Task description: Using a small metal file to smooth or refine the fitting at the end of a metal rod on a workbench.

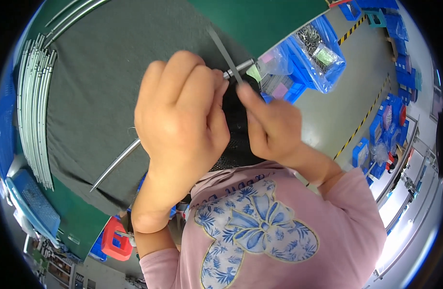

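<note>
My left hand (180, 106) is closed around a thin silver metal rod (114, 164). One end of the rod sticks out at the lower left, the other past my fingers at the upper right. In my right hand (274, 123) is a narrow, flat grey file (223, 50), gripped between thumb and curled fingers. The file crosses the rod close to its upper right end and is slightly smeared by motion. Whether the two touch cannot be made out. Both hands are above a dark grey cloth (105, 72) spread on the table.
Many similar rods (36, 115) lie bundled at the left, with a few more at the far left. Blue bins (298, 89) with bagged metal parts stand at the right table edge. A blue basket (36, 207) and a red container (116, 238) are at the lower left.
</note>
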`<act>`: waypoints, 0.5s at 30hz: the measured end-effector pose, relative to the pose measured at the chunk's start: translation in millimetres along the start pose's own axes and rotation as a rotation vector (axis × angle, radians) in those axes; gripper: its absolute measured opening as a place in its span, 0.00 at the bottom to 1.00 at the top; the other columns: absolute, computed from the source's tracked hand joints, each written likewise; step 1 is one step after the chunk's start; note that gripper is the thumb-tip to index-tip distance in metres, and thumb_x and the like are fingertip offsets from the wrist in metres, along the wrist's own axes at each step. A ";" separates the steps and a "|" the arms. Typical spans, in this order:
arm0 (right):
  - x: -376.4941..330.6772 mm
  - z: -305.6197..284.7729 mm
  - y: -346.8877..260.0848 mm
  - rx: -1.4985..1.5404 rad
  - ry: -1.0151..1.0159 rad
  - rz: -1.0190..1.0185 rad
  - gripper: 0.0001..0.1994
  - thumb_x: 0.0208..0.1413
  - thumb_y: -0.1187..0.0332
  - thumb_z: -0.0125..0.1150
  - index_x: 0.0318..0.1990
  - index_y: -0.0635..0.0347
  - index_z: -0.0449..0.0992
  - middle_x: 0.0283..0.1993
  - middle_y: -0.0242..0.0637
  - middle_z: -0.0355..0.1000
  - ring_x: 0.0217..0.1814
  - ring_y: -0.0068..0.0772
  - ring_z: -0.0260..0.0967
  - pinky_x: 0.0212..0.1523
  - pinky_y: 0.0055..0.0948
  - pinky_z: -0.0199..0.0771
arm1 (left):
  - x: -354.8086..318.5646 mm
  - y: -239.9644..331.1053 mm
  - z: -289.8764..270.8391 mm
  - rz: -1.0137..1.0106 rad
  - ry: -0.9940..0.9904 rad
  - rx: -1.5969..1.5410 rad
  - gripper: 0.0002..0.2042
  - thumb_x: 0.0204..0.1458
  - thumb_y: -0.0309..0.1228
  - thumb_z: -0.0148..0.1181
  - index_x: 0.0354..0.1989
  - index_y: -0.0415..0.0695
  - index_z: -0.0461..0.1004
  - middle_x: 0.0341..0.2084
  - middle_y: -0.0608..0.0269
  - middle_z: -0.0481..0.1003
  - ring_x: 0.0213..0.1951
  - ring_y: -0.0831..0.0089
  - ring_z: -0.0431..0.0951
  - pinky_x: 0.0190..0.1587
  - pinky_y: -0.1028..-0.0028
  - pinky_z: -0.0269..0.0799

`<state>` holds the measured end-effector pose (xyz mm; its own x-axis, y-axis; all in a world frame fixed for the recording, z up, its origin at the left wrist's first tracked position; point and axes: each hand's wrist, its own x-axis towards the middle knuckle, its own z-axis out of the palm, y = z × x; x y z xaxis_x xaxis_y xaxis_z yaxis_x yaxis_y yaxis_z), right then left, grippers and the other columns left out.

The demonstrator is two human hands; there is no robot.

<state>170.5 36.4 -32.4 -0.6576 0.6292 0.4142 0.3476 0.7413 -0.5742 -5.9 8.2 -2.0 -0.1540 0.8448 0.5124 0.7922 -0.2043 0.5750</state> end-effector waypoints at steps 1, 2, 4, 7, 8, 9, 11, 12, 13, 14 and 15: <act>-16.6 9.0 9.3 0.016 0.048 -0.027 0.25 0.43 0.82 0.57 0.54 0.63 0.73 0.17 0.33 0.66 0.13 0.34 0.60 0.17 0.29 0.59 | 2.0 -0.7 0.9 0.004 0.004 0.006 0.08 0.33 0.19 0.61 0.25 0.41 0.73 0.26 0.62 0.68 0.25 0.62 0.66 0.26 0.68 0.64; -21.9 12.5 10.1 0.002 0.033 -0.040 0.25 0.43 0.82 0.57 0.55 0.64 0.72 0.17 0.32 0.65 0.13 0.33 0.60 0.17 0.30 0.58 | 0.8 -0.1 1.5 0.002 -0.011 0.003 0.08 0.34 0.19 0.61 0.25 0.41 0.73 0.26 0.62 0.68 0.25 0.62 0.66 0.26 0.68 0.64; -9.2 20.0 17.3 0.004 0.102 -0.094 0.25 0.43 0.83 0.58 0.55 0.64 0.72 0.16 0.32 0.65 0.13 0.33 0.60 0.17 0.30 0.57 | 0.4 -0.3 0.1 -0.002 -0.042 0.013 0.07 0.35 0.20 0.62 0.25 0.41 0.73 0.26 0.62 0.68 0.25 0.62 0.66 0.25 0.68 0.64; 0.2 27.5 15.4 0.060 0.210 -0.151 0.26 0.43 0.83 0.59 0.55 0.65 0.72 0.17 0.31 0.65 0.13 0.33 0.60 0.16 0.30 0.56 | -0.4 -1.2 -2.4 0.042 -0.006 0.025 0.08 0.35 0.20 0.63 0.25 0.41 0.73 0.26 0.61 0.68 0.25 0.62 0.66 0.25 0.68 0.63; -15.8 29.3 18.2 0.050 0.175 -0.129 0.25 0.43 0.83 0.59 0.55 0.65 0.72 0.17 0.31 0.65 0.13 0.33 0.60 0.16 0.30 0.56 | -1.5 -2.6 -1.0 0.054 0.001 0.022 0.08 0.36 0.20 0.63 0.26 0.40 0.73 0.26 0.61 0.68 0.24 0.63 0.66 0.24 0.68 0.63; -29.4 28.7 21.3 0.039 0.141 -0.106 0.25 0.44 0.83 0.58 0.55 0.66 0.71 0.17 0.31 0.65 0.13 0.33 0.60 0.16 0.30 0.56 | -0.8 -3.9 0.1 0.061 0.004 0.028 0.08 0.36 0.20 0.63 0.26 0.40 0.73 0.26 0.61 0.68 0.24 0.63 0.66 0.24 0.68 0.63; -24.3 18.8 15.6 0.038 0.092 -0.091 0.24 0.45 0.82 0.58 0.54 0.68 0.71 0.18 0.34 0.66 0.14 0.35 0.60 0.16 0.31 0.56 | -3.3 -1.7 1.2 0.089 0.016 0.038 0.08 0.35 0.20 0.64 0.27 0.40 0.73 0.25 0.61 0.68 0.24 0.63 0.66 0.24 0.68 0.62; -18.3 13.1 15.3 0.071 0.144 -0.092 0.23 0.45 0.82 0.58 0.54 0.69 0.71 0.19 0.35 0.66 0.14 0.36 0.60 0.17 0.32 0.57 | -2.7 -1.2 2.2 0.110 0.020 0.042 0.10 0.35 0.20 0.65 0.28 0.40 0.74 0.25 0.61 0.69 0.24 0.64 0.66 0.24 0.69 0.62; -9.5 8.7 12.4 0.101 0.199 -0.093 0.23 0.45 0.81 0.58 0.53 0.70 0.71 0.20 0.36 0.67 0.14 0.37 0.60 0.17 0.32 0.58 | -2.8 -1.3 1.9 0.118 0.016 0.040 0.10 0.35 0.20 0.65 0.28 0.40 0.74 0.25 0.61 0.69 0.24 0.64 0.66 0.24 0.69 0.62; -14.3 -0.5 11.6 0.122 0.129 -0.073 0.21 0.46 0.81 0.57 0.51 0.72 0.72 0.21 0.39 0.68 0.15 0.38 0.61 0.18 0.33 0.60 | -3.7 -1.7 1.3 0.124 0.019 0.058 0.10 0.34 0.20 0.66 0.28 0.40 0.74 0.25 0.62 0.69 0.24 0.65 0.67 0.24 0.70 0.63; -16.9 -4.4 10.4 0.119 0.137 -0.070 0.21 0.46 0.81 0.57 0.51 0.72 0.72 0.21 0.39 0.68 0.15 0.38 0.61 0.18 0.33 0.60 | -4.2 -2.2 0.8 0.129 0.023 0.075 0.10 0.34 0.21 0.66 0.29 0.40 0.75 0.25 0.62 0.69 0.24 0.65 0.67 0.24 0.70 0.63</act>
<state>188.2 34.5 -42.2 -0.5773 0.6091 0.5438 0.2172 0.7565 -0.6168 -6.6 5.5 -5.9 -0.0605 0.8022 0.5940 0.8482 -0.2724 0.4542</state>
